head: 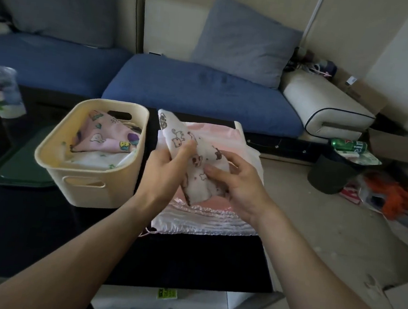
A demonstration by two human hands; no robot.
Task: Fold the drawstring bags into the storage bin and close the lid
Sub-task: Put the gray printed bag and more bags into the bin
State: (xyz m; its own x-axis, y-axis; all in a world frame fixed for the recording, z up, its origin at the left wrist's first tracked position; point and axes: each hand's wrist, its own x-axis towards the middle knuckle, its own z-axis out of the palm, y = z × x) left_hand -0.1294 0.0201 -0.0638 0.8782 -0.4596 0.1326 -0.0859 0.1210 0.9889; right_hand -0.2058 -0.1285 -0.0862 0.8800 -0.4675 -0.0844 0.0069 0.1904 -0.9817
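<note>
While gripped, both hands (203, 171) on bag (193, 153)

You see a soft printed cloth drawstring bag (192, 158), a smooth matt plastic storage bin (87, 188) and a glossy dark desk (41, 226).

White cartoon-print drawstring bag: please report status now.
Left hand and right hand both grip white cartoon-print drawstring bag, above pink bags. Cream plastic storage bin open, partly filled. Path unobstructed.
</note>
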